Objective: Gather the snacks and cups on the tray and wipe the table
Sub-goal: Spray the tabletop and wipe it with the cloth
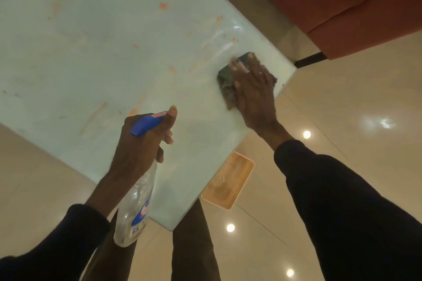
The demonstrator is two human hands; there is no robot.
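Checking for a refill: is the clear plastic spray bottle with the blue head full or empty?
Looks nearly empty: the clear plastic spray bottle in the left hand is see-through, with no liquid line.

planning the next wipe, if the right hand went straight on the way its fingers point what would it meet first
Probably the small orange specks just ahead of the dark cloth under the right hand; then the table edge.

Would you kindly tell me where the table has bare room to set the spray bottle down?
The pale glass tabletop is bare, save orange smears, everywhere left of the dark cloth under the right hand. Crowded only there, and near the left hand gripping the clear spray bottle.
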